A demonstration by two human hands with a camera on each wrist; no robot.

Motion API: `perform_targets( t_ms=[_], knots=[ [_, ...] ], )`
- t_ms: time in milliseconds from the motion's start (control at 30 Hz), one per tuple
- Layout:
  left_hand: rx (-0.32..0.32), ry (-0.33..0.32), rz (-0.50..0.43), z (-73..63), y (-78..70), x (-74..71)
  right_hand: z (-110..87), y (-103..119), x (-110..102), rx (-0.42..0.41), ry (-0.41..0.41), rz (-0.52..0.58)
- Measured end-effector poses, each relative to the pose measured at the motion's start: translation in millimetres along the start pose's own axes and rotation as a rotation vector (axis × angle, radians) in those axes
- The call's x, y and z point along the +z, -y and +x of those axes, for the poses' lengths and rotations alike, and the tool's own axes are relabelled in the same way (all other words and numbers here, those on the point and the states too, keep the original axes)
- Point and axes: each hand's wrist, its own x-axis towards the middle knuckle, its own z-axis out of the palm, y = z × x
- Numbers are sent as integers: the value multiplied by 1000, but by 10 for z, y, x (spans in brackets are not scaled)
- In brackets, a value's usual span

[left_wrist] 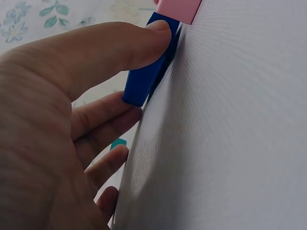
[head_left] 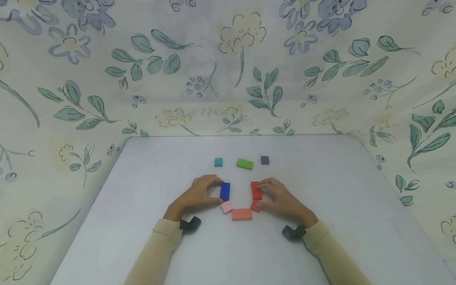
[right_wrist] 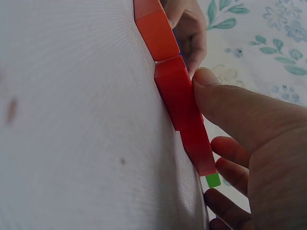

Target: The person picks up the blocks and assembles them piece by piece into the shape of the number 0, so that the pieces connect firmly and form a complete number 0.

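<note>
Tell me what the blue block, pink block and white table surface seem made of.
Blue block: painted wood or plastic, smooth, low sheen; even colour, crisp edges.
Pink block: likely the same; flat, uniform faces, sharp corners.
White table surface: possibly matte woven cloth, given its fine ribbed texture, though a textured sheet could look alike.

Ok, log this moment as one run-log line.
left hand: pinches blue rectangular block | right hand: curls round red rectangular block, red square block | nearby: pink square block, coral rectangular block, green rectangular block
</note>
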Motion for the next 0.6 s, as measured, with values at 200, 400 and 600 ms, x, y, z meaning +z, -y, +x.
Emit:
perform_targets(
  t_ms=[200,400,600],
  knots=[
    [12,1,1,5,12,10,0,14,-4,22,10,-11],
    [13,-4,20,1,14,8,-5,30,-25,8,8,-9],
    [19,-1,24,3,15,11,-8,18,-17,-29,-3,-12]
  ],
)
